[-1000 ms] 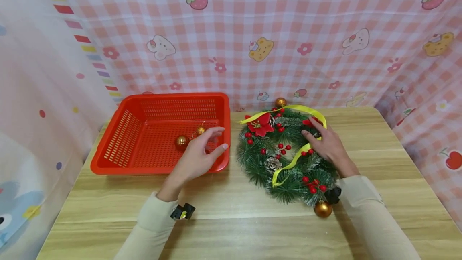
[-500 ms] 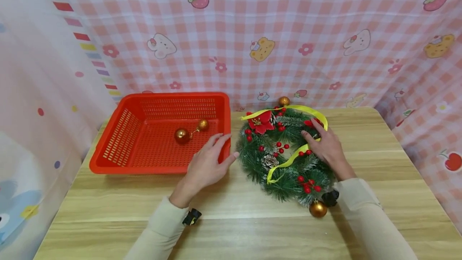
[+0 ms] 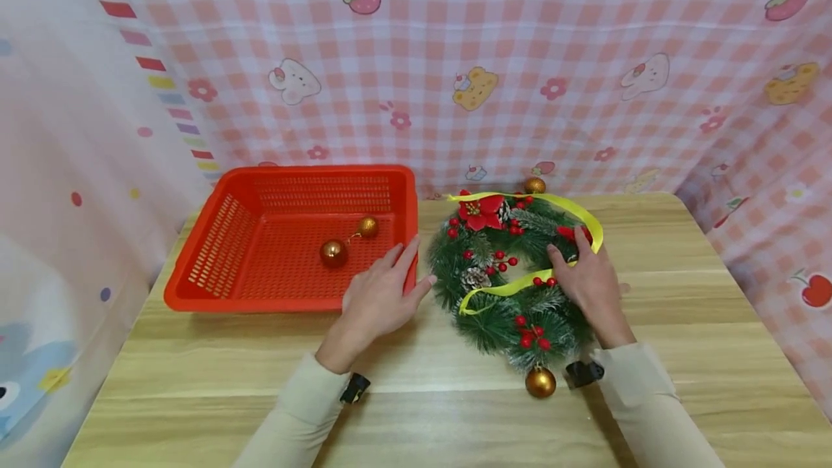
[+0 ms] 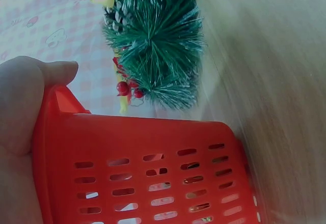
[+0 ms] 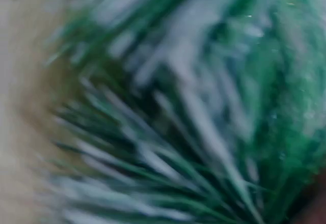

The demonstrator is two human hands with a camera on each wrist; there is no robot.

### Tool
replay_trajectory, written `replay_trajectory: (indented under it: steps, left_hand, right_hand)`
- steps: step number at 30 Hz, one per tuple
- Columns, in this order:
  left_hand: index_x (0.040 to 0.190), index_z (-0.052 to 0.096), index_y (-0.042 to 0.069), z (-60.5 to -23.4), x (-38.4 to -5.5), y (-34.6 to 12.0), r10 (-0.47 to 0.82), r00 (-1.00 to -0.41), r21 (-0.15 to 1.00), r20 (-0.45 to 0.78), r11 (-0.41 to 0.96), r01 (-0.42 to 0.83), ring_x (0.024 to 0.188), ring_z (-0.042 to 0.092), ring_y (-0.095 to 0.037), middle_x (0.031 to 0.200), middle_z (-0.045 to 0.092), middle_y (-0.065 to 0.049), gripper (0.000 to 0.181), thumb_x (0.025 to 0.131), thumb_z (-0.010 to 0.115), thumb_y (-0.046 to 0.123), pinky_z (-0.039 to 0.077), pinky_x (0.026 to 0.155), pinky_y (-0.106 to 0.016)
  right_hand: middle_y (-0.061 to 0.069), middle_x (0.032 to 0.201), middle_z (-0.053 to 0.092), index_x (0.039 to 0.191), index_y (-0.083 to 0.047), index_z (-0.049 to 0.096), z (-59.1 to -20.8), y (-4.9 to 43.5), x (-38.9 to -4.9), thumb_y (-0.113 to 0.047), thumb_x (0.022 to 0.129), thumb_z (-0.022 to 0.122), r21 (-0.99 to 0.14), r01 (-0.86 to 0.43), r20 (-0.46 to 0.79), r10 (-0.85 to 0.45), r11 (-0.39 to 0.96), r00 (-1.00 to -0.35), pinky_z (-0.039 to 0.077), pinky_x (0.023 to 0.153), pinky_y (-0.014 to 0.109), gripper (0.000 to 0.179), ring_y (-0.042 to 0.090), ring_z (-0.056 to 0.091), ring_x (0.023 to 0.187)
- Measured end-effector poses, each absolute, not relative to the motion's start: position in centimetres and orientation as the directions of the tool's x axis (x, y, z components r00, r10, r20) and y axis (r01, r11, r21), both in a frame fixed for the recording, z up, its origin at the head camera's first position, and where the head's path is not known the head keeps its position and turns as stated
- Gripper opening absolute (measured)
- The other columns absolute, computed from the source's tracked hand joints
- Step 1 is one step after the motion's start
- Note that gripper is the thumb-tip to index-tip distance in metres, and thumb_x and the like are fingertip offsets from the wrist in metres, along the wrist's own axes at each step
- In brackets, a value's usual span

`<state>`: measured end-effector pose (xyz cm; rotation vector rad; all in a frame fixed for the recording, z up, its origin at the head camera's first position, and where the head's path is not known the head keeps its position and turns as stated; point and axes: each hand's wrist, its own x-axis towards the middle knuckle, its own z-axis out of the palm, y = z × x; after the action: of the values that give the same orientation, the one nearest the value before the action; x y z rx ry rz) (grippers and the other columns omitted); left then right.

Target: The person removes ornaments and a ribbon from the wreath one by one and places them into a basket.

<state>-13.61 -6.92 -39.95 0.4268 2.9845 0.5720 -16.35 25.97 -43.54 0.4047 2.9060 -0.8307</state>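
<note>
Pink-and-white checked cloth point(image 3: 383, 150) hangs behind a wood-grained surface point(image 3: 455, 425). Toward its far left corner sits a red plastic mesh basket point(image 3: 260, 306) with two shiny gold baubles point(image 3: 334, 253) inside. Right of it, close to the far edge, lies a round green artificial-pine wreath point(image 3: 494, 327) dressed with red berries point(image 3: 533, 338) and a pinecone point(image 3: 476, 278); a flat yellow ribbon point(image 3: 568, 205) drapes across it. From where I stand, the person's right hand point(image 3: 590, 287) holds the wreath's right side, its grip moderately spread over the needles. The left hand point(image 3: 380, 300) rests on the basket's near right corner, fingers fairly straight, thumb outside. I'd judge the wreath light, springy and bristly, best taken by its thick ring, clear of the trimmings.
</note>
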Motion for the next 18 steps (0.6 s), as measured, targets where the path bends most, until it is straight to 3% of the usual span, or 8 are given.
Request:
replay_trajectory:
  steps: [5,11,14,18]
  left_hand:
    - [0.159,0.019,0.03,-40.0,-13.5,-6.9,0.285,-0.958,0.361,-0.027,0.897,0.256,0.129,0.053,-0.038,0.155,0.039,-0.014,0.073,0.098,0.046,0.06,0.054,0.075,-0.042]
    - [0.159,0.018,0.03,-40.1,-13.6,-6.9,0.288,-0.957,0.361,-0.02,0.895,0.262,0.125,0.056,-0.037,0.154,0.041,-0.013,0.075,0.097,0.047,0.06,0.049,0.063,-0.033]
    - [0.159,0.018,0.03,-40.1,-13.7,-6.8,0.298,-0.954,0.371,-0.021,0.888,0.27,0.125,0.056,-0.037,0.155,0.041,-0.013,0.075,0.097,0.048,0.06,0.045,0.055,-0.031]
    - [0.159,0.018,0.029,-40.0,-13.9,-6.8,0.3,-0.954,0.383,-0.024,0.884,0.269,0.125,0.056,-0.038,0.155,0.04,-0.014,0.076,0.097,0.049,0.059,0.039,0.046,-0.029]
  right_hand:
    - [0.041,0.156,0.004,0.159,-0.008,0.002,-42.8,25.7,-15.3,-0.068,0.097,0.034,-0.505,0.254,-0.218,0.163,0.825,-0.962,0.031,0.1,0.073,0.092,0.066,0.028,0.129]
    - [0.04,0.156,-0.007,0.157,-0.014,-0.014,-40.9,27.1,-14.4,-0.072,0.094,0.034,-0.552,0.221,-0.294,0.06,0.804,-0.954,0.018,0.099,0.081,0.098,0.064,0.008,0.138]
    - [0.039,0.156,-0.009,0.158,-0.015,-0.011,-40.0,28.1,-14.1,-0.068,0.096,0.04,-0.565,0.16,-0.194,0.058,0.809,-0.979,0.013,0.097,0.084,0.096,0.066,0.004,0.138]
    - [0.033,0.16,0.006,0.159,-0.013,0.018,-39.7,28.8,-14.9,-0.047,0.096,0.06,-0.574,-0.135,0.093,-0.1,0.808,-0.991,0.006,0.106,0.079,0.084,0.06,0.006,0.143]
